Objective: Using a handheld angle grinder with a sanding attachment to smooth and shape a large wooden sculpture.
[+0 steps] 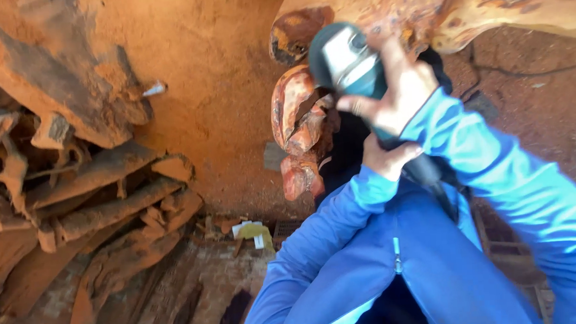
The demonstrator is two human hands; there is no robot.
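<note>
Head view, only one camera. Frame is motion-blurred, so fine detail is soft.

Right hand (399,87), upper centre-right of frame: grip closed around the neck of a teal-and-grey handheld power grinder (348,63), fingers wrapped over the top. The tool's head sits right against the gnarled reddish-orange burl wood piece (424,7) that runs across the top right. That high hold close to the head looks chosen for control at the contact point. Can't tell whether a disc is fitted or actually touching: it's hidden behind the tool body.

Left hand (386,158), just below and touching the tool's dark rear handle (426,171): grip closed around it, fingers mostly hidden by the blue sleeve (331,225). Rear hold likely steadies the tail and takes the torque; two hands stacked along the tool's axis.

A lobed, knotted lower part of the same red wood (299,132) hangs down left of the grinder, centre frame. The piece seems raised off the floor so its underside can be reached; its support is out of view.

Left half of frame: a pile of rough bark slabs and wood offcuts (79,192), stacked loosely against an orange dust-coated wall (218,87), well apart from the hands, clear of the working area.

Bottom centre: small yellow-and-white scrap (252,233) on the dusty floor (202,278), near the pile's edge.

Right edge: dark cable (526,70) lying on the ground, trailing away behind the wood.
</note>
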